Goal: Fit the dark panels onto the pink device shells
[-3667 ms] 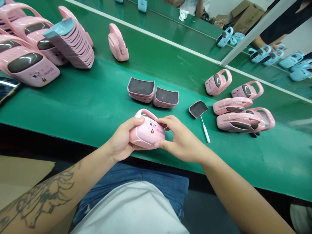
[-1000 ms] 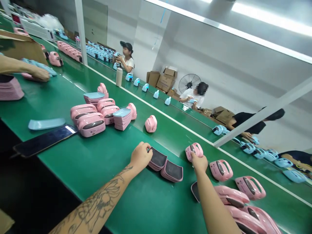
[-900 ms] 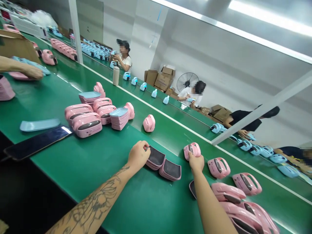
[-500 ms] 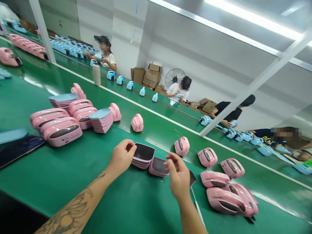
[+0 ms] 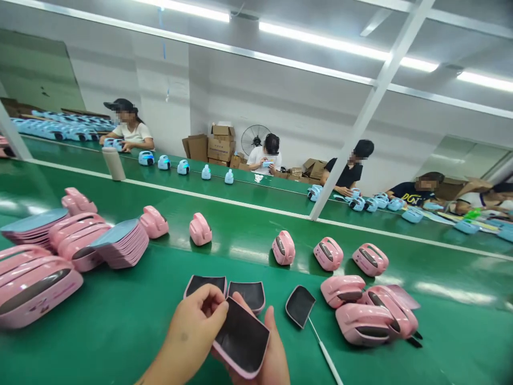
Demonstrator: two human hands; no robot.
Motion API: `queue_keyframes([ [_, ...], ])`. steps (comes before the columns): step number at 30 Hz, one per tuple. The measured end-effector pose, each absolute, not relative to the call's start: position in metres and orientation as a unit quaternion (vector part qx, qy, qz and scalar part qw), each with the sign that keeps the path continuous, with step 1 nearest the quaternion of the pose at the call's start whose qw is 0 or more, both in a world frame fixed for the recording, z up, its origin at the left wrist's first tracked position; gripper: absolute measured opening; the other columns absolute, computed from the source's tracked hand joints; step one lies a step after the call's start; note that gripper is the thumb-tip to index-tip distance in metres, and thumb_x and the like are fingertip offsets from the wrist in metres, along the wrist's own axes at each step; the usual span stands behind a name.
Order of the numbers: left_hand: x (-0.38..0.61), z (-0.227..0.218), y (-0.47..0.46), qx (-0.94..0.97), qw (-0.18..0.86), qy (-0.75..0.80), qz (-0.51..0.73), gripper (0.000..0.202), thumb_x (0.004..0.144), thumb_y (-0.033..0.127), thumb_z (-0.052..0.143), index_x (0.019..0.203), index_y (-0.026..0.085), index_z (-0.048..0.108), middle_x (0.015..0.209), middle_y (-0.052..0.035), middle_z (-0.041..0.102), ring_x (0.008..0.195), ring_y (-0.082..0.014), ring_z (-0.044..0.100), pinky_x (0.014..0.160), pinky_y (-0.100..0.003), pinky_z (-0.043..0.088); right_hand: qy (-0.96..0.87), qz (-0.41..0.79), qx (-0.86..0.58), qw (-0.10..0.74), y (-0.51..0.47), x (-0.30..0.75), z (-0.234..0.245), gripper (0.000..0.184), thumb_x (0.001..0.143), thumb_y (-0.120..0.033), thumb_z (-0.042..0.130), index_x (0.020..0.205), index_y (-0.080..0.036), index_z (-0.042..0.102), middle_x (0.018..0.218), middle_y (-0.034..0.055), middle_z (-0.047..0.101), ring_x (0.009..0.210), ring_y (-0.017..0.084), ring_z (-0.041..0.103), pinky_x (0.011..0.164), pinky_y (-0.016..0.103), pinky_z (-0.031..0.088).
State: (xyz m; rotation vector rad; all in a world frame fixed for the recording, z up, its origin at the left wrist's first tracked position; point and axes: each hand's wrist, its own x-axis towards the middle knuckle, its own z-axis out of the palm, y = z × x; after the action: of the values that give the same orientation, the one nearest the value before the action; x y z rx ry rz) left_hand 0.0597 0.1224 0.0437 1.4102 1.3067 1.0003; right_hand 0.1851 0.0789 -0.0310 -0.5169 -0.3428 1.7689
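"Light overhead?"

"Bright strip lights (image 5: 320, 41), running in a slanting line below a grey ceiling (image 5: 304, 15) — with white beams (image 5: 224, 48) crossing in front."

"And at the back?"

"Plain pale wall (image 5: 288, 101), greenish panel (image 5: 40, 69) at far left, another framed panel (image 5: 465, 152) toward the right; window or board, hard to tell."

"Beside the wall?"

"Brown cardboard boxes (image 5: 221, 147), stacked near a round black fan (image 5: 255, 139) with a wire guard."

"Closer in?"

"Long green tabletop (image 5: 248, 219), glossy under the light, divided by a white strip (image 5: 192, 194) — and a white post (image 5: 349, 147) rising from that strip, slanted in view."
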Motion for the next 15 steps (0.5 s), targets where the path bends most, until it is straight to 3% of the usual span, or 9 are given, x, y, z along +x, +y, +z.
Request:
queue_keyframes([
  [2,0.066,0.045,0.130,0.587,0.439,0.542,0.411,0.021,0.070,0.040,0.069,0.064,0.021,0.061,0.061,-0.0001,0.058,0.061,-0.0178,0.054,0.057,-0.028,0.043,-0.135,0.775,-0.192,0.588,0.077,0.190,-0.025,0.074,0.082,-0.087,0.047,0.124,-0.034,0.076,0.132,0.0078,0.075,0.114,0.037,0.072,0.090,0.060,0.056],
  [5,0.072,0.047,0.142,0.601,0.480,0.513,0.381,0.026,0.072,0.044,0.072,0.070,0.020,0.063,0.066,-0.0011,0.062,0.064,-0.0182,0.057,0.059,-0.028,0.045,-0.136,0.765,-0.173,0.606,0.075,0.203,-0.015,0.065,0.086,-0.077,0.045,0.119,-0.031,0.078,0.135,0.0070,0.074,0.120,0.035,0.069,0.095,0.056,0.054],
  [8,0.067,0.048,0.168,0.631,0.527,0.461,0.334,0.040,0.078,0.055,0.073,0.094,0.019,0.068,0.079,-0.0034,0.069,0.073,-0.0208,0.064,0.065,-0.030,0.050,-0.129,0.748,-0.194,0.621,0.076,0.215,-0.007,0.061,0.086,-0.074,0.046,0.115,-0.029,0.077,0.134,0.0081,0.074,0.117,0.033,0.069,0.096,0.053,0.053],
  [10,0.056,0.045,0.203,0.657,0.489,0.461,0.342,0.054,0.077,0.058,0.075,0.113,0.018,0.066,0.096,-0.0074,0.072,0.088,-0.0251,0.069,0.077,-0.035,0.054,-0.110,0.753,-0.187,0.622,0.078,0.221,-0.005,0.064,0.085,-0.075,0.048,0.117,-0.028,0.076,0.137,0.0103,0.072,0.115,0.032,0.070,0.093,0.050,0.054],
  [12,0.040,0.037,0.249,0.650,0.384,0.519,0.401,0.065,0.070,0.057,0.081,0.118,0.017,0.062,0.119,-0.0142,0.069,0.113,-0.0340,0.067,0.095,-0.045,0.053,-0.084,0.767,-0.154,0.617,0.080,0.223,-0.007,0.066,0.085,-0.076,0.051,0.120,-0.025,0.074,0.136,0.0125,0.072,0.114,0.032,0.071,0.089,0.046,0.055],
  [14,0.025,0.028,0.295,0.613,0.279,0.582,0.456,0.076,0.060,0.052,0.088,0.118,0.015,0.057,0.132,-0.0191,0.062,0.133,-0.0449,0.053,0.109,-0.055,0.044,-0.065,0.783,-0.117,0.607,0.083,0.224,-0.010,0.068,0.085,-0.077,0.054,0.121,-0.022,0.073,0.133,0.0154,0.074,0.112,0.032,0.072,0.087,0.043,0.055],
  [15,0.018,0.023,0.314,0.614,0.276,0.582,0.456,0.077,0.059,0.048,0.090,0.118,0.013,0.055,0.138,-0.0207,0.058,0.143,-0.0482,0.043,0.116,-0.058,0.036,-0.062,0.788,-0.103,0.604,0.084,0.224,-0.012,0.069,0.085,-0.077,0.055,0.121,-0.021,0.073,0.132,0.0169,0.074,0.111,0.032,0.073,0.087,0.042,0.055],
])
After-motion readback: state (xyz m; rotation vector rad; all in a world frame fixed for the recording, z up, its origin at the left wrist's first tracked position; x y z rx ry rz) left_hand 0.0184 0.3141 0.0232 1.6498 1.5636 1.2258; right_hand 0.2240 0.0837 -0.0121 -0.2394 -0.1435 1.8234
